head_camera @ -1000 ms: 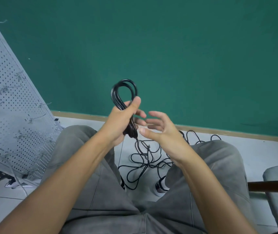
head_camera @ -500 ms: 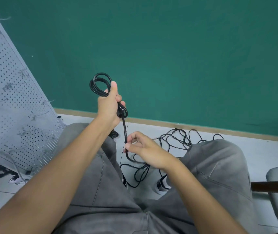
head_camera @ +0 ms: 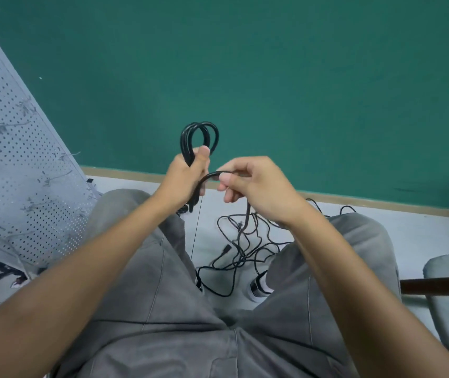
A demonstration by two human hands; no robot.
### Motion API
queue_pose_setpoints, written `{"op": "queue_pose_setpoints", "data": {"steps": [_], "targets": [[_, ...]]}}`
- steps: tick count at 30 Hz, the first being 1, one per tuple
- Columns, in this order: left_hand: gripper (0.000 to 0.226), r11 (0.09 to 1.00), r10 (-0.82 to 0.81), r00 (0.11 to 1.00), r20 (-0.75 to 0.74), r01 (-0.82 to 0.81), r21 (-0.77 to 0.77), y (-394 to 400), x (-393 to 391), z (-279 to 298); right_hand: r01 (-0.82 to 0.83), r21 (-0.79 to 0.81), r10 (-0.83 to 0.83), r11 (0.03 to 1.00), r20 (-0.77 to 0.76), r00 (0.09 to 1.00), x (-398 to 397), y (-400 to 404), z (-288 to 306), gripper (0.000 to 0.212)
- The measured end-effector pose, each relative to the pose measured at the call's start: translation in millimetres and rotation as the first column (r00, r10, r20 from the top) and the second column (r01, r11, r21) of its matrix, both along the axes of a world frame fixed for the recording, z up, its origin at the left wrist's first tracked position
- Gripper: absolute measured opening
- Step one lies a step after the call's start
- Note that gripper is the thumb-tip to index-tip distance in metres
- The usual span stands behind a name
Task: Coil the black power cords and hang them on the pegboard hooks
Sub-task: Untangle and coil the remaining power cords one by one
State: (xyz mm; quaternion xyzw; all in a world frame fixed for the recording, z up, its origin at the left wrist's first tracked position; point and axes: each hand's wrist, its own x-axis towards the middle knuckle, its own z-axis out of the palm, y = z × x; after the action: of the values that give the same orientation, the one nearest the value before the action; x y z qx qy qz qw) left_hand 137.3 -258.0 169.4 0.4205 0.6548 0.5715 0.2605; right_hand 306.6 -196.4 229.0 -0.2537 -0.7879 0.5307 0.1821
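Both hands (head_camera: 183, 177) (head_camera: 256, 184) curl round black cord (head_camera: 200, 137)

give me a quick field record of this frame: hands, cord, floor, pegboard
left hand: left hand grips the coiled loops of the black cord
right hand: right hand pinches the loose cord strand, arched toward the left hand
floor: tangled cords lie between the feet
pegboard: pegboard leans at left; no coil seen on its hooks
stage: coiling underway
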Motion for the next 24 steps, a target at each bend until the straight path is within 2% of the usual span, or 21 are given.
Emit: {"op": "queue_pose_setpoints", "data": {"steps": [3, 5, 7, 10, 12, 14, 17, 20, 24], "targets": [[0.059, 0.993, -0.115, 0.981, 0.155, 0.116, 0.005, -9.2, 15.9, 3.4, 0.199, -0.044, -0.201, 0.979, -0.051, 0.978, -3.1, 10.9, -1.9, 0.006], [0.062, 0.980, -0.189, 0.965, 0.184, 0.196, -0.019, -12.3, 25.2, 5.5, 0.281, -0.074, -0.286, 0.957, -0.067, 0.956, -3.2, 10.3, -3.7, 0.014], [0.053, 0.962, -0.262, 0.938, 0.226, 0.272, -0.013, -14.9, 29.6, 7.0, 0.314, -0.077, -0.319, 0.946, -0.068, 0.945, -3.0, 8.0, -5.7, 0.019], [0.034, 0.931, -0.357, 0.861, 0.363, 0.361, 0.060, -17.0, 26.9, 11.9, 0.365, 0.024, -0.364, 0.931, -0.028, 0.931, -1.0, 7.1, -10.4, 0.019], [0.027, 0.912, -0.398, 0.814, 0.423, 0.403, 0.082, -18.4, 22.0, 18.8, 0.341, 0.018, -0.340, 0.940, -0.043, 0.939, 2.4, 8.8, -16.9, 0.014], [0.029, 0.910, -0.399, 0.771, 0.496, 0.400, 0.110, -19.5, 14.1, 26.0, 0.246, -0.028, -0.247, 0.969, -0.085, 0.965, 5.8, 8.4, -27.9, 0.002], [0.026, 0.915, -0.395, 0.727, 0.561, 0.368, 0.167, -20.9, -1.3, 34.5, 0.186, -0.007, -0.186, 0.983, -0.020, 0.982, 11.5, 3.7, -53.6, 0.009], [0.026, 0.928, -0.369, 0.764, 0.530, 0.336, 0.161, -18.6, -8.9, 34.4, 0.241, -0.039, -0.240, 0.970, 0.030, 0.970, 13.5, -5.0, -70.2, 0.015], [0.026, 0.956, -0.269, 0.881, 0.390, 0.292, 0.002, -17.8, -4.5, 25.4, 0.279, -0.272, -0.318, 0.921, -0.111, 0.941, 7.0, -20.1, -53.9, 0.020]]}}
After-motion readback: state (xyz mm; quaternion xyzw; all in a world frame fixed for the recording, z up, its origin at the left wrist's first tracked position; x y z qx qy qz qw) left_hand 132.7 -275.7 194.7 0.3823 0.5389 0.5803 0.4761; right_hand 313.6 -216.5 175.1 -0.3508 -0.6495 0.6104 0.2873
